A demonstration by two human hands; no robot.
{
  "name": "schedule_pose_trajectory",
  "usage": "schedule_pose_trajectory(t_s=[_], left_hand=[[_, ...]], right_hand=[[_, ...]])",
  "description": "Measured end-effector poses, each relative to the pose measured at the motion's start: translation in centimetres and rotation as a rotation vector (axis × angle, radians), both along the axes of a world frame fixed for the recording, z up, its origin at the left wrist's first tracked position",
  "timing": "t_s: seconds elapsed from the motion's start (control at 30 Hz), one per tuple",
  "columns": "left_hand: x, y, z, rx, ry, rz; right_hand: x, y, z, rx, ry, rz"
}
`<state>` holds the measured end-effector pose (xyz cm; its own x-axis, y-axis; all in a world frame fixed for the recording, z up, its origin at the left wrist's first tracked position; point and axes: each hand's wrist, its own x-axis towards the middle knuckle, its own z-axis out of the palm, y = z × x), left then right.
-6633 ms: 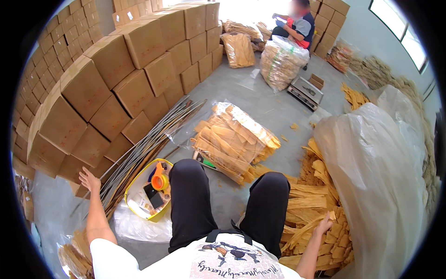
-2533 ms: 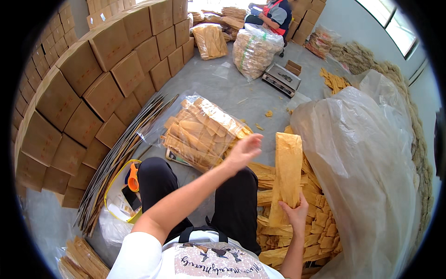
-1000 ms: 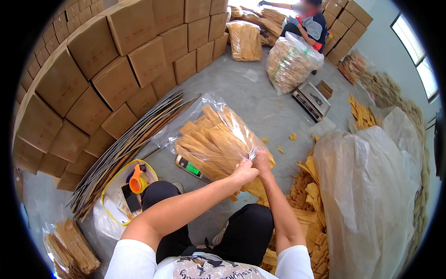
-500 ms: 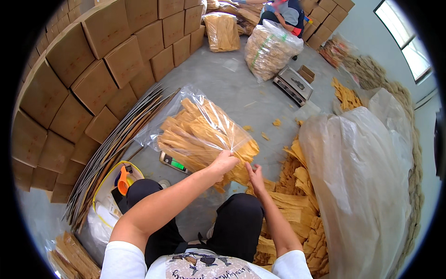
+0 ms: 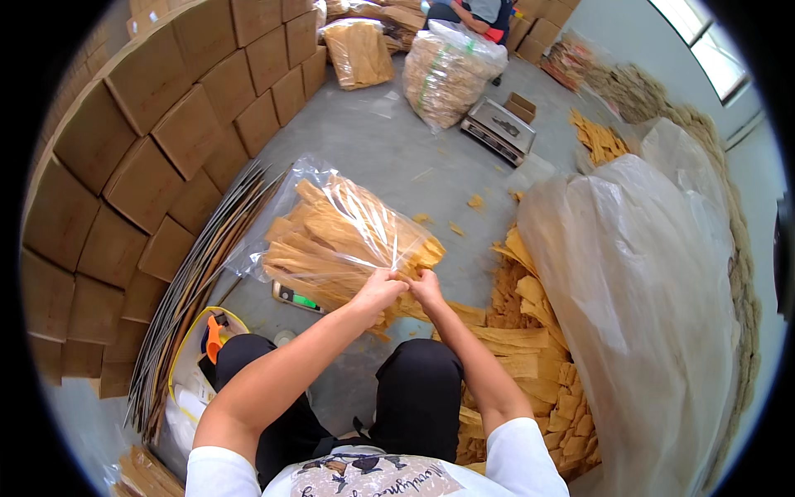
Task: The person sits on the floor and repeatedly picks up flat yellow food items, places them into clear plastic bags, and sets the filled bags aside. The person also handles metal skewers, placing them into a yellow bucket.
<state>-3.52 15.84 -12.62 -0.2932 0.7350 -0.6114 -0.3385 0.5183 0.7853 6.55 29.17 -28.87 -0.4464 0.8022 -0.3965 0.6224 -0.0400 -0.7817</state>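
Note:
A clear plastic bag (image 5: 308, 186) full of yellow-tan dried sheets (image 5: 323, 236), which look like bean curd skin, lies tilted before me on a scale with a green-lit display (image 5: 296, 298). My left hand (image 5: 381, 290) pinches the bag's edge at its near right end, where the plastic draws into tight folds. Close beside it, my right hand (image 5: 425, 288) has its fingers closed on the same edge, the hands nearly touching. Sheet ends show at the bag's right end. The fingertips are partly hidden.
Loose yellow sheets (image 5: 530, 356) are heaped at my right, beside a large translucent plastic cover (image 5: 629, 315). Stacked cartons (image 5: 124, 174) and long thin rods (image 5: 211, 240) line the left. Farther off are another scale (image 5: 501, 128), a full sack (image 5: 451, 79) and a seated person (image 5: 472, 16).
My right hand has moved left and up, from open beside the bag to closed on its edge next to my left hand. The view has shifted slightly.

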Motion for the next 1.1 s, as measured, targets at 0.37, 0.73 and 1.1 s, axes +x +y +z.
schedule_pose_trajectory(t_s=[0.37,0.73,1.1], left_hand=[[-1.4,-1.6,-1.7,-0.090,0.062,0.024],[-0.2,-0.3,-0.7,-0.092,0.021,-0.055],[-0.6,-0.5,-1.8,-0.126,0.011,-0.064]], right_hand=[[-2.1,-2.9,3.6,-0.201,0.278,-0.042],[1.2,-1.7,-1.1,0.030,0.095,-0.184],[22.9,-5.4,-1.2,0.646,-0.505,-0.322]])
